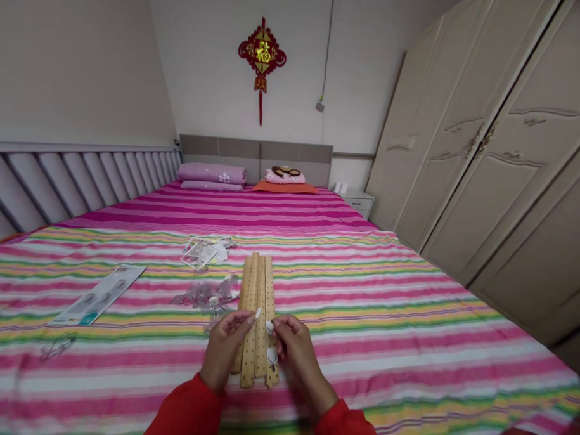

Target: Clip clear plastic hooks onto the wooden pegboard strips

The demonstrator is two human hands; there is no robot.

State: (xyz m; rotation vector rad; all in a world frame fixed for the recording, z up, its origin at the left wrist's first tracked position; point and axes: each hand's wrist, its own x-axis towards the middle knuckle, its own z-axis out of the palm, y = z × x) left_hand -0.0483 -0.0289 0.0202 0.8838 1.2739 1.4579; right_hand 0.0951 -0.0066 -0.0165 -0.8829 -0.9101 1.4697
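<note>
Both of my hands are over several long wooden strips (249,343) dotted with small holes, lying side by side on the bed. My left hand (228,339) pinches a small white piece (258,313) between thumb and fingertips. In the fingers of my right hand (292,341) is a small round white piece (269,327). Just below it, a white tag-like piece (272,355) rests on the rightmost strip; whether it is joined to the round piece I cannot tell. Left of the strips lies a heap of clear plastic packets (208,294).
Flat packages (199,252) lie beyond the packets. Further left are a long printed card (101,296) and a thin wire-like loop (58,346). The striped bedspread (386,329) covers the bed. A slatted rail (82,185) borders the left side, a wardrobe (491,167) the right.
</note>
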